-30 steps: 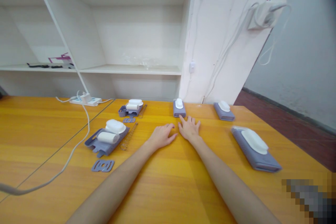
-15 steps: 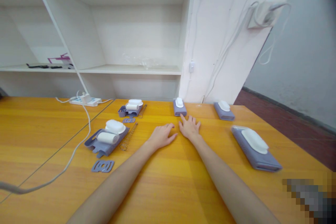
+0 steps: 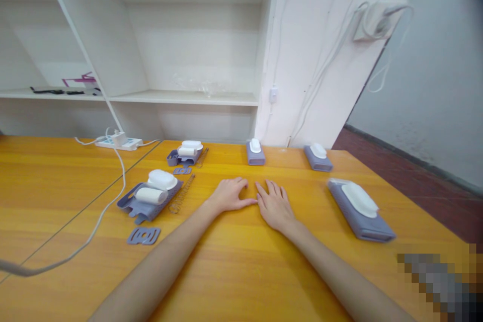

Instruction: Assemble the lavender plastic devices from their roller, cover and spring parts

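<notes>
My left hand point(image 3: 231, 194) rests on the wooden table with its thumb apart from the fingers, holding nothing. Close beside it, my right hand point(image 3: 274, 205) lies flat with fingers spread and also empty. Beyond them stands a small grey-purple case with a white oval top point(image 3: 255, 153). To the left are a grey-purple plastic housing point(image 3: 145, 210) with a white roller point(image 3: 151, 195) and a white oval part point(image 3: 162, 179) on it. A metal spring point(image 3: 182, 193) lies beside that housing, and a slotted flat plate point(image 3: 144, 235) is in front.
Behind on the left lies a similar set of parts point(image 3: 188, 153). Two more cases, one far point(image 3: 318, 157) and one nearer point(image 3: 360, 210), stand at the right. A power strip point(image 3: 118, 142) and white cable point(image 3: 113, 201) occupy the left; white shelves point(image 3: 181, 96) rise behind.
My right hand has drawn back toward me from near the small middle case. My left hand stays about where it was, its thumb now near the right fingertips. The view has shifted slightly.
</notes>
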### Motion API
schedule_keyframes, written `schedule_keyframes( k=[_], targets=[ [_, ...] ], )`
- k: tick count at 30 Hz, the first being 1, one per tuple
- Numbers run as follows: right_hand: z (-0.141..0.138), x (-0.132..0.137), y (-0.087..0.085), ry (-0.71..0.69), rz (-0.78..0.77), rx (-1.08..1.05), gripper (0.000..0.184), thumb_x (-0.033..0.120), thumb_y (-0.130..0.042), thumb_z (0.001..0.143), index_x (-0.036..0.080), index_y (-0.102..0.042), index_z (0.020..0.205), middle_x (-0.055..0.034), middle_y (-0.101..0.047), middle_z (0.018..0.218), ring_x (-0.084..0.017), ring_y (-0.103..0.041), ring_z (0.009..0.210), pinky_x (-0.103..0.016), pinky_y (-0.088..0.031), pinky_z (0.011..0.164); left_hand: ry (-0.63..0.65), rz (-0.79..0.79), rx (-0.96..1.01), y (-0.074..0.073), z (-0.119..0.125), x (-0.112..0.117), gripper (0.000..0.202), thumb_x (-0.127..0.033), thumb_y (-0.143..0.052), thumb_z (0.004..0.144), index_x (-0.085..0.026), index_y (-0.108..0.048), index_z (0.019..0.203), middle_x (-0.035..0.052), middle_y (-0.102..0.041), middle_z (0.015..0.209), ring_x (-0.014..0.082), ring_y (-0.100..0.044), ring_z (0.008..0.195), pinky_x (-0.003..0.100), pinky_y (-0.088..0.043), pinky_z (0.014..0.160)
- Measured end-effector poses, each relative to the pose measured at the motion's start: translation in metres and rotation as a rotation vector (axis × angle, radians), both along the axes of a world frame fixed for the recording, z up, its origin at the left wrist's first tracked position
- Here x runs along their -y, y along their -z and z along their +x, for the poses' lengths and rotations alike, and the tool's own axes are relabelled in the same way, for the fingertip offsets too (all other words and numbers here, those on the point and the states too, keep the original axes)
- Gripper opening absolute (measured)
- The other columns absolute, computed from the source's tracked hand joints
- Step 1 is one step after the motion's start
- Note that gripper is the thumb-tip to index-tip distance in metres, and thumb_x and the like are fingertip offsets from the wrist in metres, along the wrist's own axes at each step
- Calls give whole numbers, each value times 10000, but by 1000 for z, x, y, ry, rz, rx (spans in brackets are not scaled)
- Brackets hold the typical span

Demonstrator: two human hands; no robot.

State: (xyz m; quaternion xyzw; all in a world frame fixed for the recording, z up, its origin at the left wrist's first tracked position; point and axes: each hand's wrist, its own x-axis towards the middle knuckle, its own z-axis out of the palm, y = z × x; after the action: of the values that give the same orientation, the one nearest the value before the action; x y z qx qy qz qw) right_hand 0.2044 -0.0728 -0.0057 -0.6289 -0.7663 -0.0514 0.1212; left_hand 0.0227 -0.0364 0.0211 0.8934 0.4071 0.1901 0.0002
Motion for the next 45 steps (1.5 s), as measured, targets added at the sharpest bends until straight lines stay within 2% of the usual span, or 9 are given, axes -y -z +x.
schedule_keyframes(
  k=[3, 11, 20, 26, 34, 41, 45],
  targets=[
    [3, 11, -4, -29, -5, 0, 468, 374, -282, 904, 260, -380, 1348, -115, -350, 1405, -270, -260, 1295, -476, -140, 1028, 24, -9, 7, -2, 0, 2, 537, -682, -370, 776, -201, -533, 949, 57, -624, 935, 202, -597, 848, 297, -434, 723],
    [2, 17, -13, -56, 34, -27, 443, 391, -287, 907, 247, -468, 1285, -112, -433, 1339, -255, -328, 1248, -445, -183, 1023, -55, 16, -28, 2, 2, -1, 353, -481, -328, 887, -203, -536, 953, 54, -626, 910, 185, -596, 832, 280, -420, 697],
    [3, 17, -13, -65, 58, -33, 423, 383, -309, 901, 250, -494, 1257, -106, -460, 1307, -253, -353, 1218, -434, -191, 1015, -59, 51, -67, 4, 2, -1, 294, -426, -330, 894, -212, -528, 936, 41, -609, 882, 183, -592, 802, 284, -424, 683],
    [4, 17, -13, -59, 54, -36, 420, 382, -310, 901, 255, -493, 1257, -102, -451, 1318, -253, -343, 1226, -428, -185, 1017, -106, 54, -154, 0, 7, 4, 306, -401, -300, 907, -195, -525, 930, 63, -585, 889, 184, -582, 805, 284, -432, 671],
    [2, 19, -17, -43, 16, -27, 425, 386, -313, 901, 253, -489, 1264, -97, -442, 1331, -255, -337, 1233, -426, -177, 1024, -128, 76, -265, -5, 8, 27, 262, -342, -313, 916, -187, -524, 930, 87, -545, 942, 202, -527, 901, 291, -456, 681],
    [3, 19, -19, -50, 13, -40, 422, 386, -306, 905, 251, -490, 1260, -99, -441, 1331, -252, -334, 1237, -426, -178, 1023, -39, 90, -324, -16, -9, 54, 197, -317, -360, 896, -194, -513, 918, 78, -537, 924, 217, -505, 887, 325, -449, 697],
    [3, 19, -19, -48, 20, -49, 420, 391, -299, 908, 255, -489, 1257, -95, -442, 1327, -248, -330, 1239, -425, -173, 1025, -54, 109, -322, -27, -23, 65, 181, -324, -383, 885, -198, -513, 900, 70, -540, 917, 213, -493, 877, 324, -429, 706]
  ],
)
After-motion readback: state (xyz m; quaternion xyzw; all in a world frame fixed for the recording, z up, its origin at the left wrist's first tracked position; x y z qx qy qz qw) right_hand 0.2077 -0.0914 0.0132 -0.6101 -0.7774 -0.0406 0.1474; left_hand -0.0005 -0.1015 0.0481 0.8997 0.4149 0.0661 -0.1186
